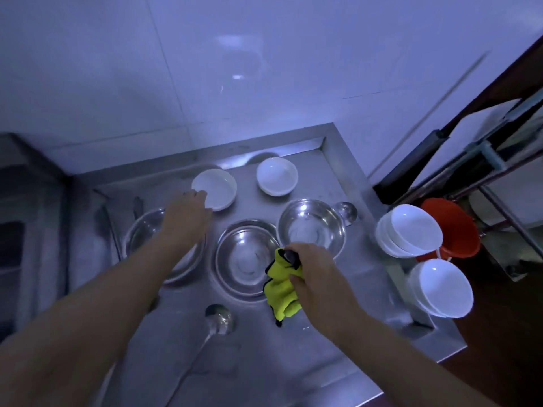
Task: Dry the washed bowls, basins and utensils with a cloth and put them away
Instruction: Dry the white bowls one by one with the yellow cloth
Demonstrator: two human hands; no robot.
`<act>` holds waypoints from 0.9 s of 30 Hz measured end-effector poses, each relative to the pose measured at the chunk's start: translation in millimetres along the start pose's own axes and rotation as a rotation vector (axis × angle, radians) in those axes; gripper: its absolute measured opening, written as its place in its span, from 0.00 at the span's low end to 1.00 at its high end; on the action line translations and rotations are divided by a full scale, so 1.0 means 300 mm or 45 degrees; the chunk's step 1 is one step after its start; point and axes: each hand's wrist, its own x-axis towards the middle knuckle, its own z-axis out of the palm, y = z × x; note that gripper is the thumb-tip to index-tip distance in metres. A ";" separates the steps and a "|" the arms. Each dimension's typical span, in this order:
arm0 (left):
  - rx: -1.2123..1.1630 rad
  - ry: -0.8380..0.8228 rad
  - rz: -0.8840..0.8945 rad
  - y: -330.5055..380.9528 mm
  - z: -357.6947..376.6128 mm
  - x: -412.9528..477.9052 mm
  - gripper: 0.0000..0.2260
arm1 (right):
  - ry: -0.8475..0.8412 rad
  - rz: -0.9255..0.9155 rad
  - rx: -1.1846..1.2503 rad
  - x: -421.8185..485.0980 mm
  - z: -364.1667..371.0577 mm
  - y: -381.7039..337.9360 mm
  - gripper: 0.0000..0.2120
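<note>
Two white bowls stand at the back of the steel counter [346,177]: a shallow one [219,188] and a rounder one [276,176]. In front are three steel basins, left [141,233], middle [245,257] and right [313,224]. My left hand [188,214] reaches over the left basin, its fingertips at the near rim of the shallow white bowl. My right hand [314,268] grips a bunched yellow cloth [282,286] over the middle basin's right edge. A steel ladle [219,318] lies near the front. Another ladle [346,211] sits behind the right basin.
Two stacks of white bowls, upper [411,230] and lower [443,286], sit in a rack at the right beside a red bucket [452,227]. A dark wooden cabinet frame [440,136] rises at the right. White wall tiles stand behind. A steel appliance [17,177] is at the left.
</note>
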 end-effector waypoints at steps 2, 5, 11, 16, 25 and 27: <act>0.022 -0.081 -0.139 -0.054 0.014 0.097 0.18 | -0.030 0.026 -0.002 0.037 0.032 -0.034 0.19; -0.052 -0.153 -0.281 -0.108 0.046 0.183 0.16 | -0.066 0.072 -0.040 0.054 0.069 -0.053 0.19; -0.202 -0.319 -0.406 -0.164 0.101 0.251 0.17 | -0.082 0.139 -0.023 0.040 0.101 -0.063 0.21; -0.187 -0.228 -0.415 -0.145 0.059 0.265 0.12 | -0.119 0.183 -0.017 0.030 0.116 -0.079 0.22; -0.716 0.284 -0.105 -0.075 -0.212 0.007 0.09 | 0.033 0.195 0.122 0.099 0.136 -0.134 0.23; -0.863 0.339 -0.046 -0.046 -0.267 -0.091 0.07 | 0.141 0.159 0.197 0.113 0.146 -0.176 0.24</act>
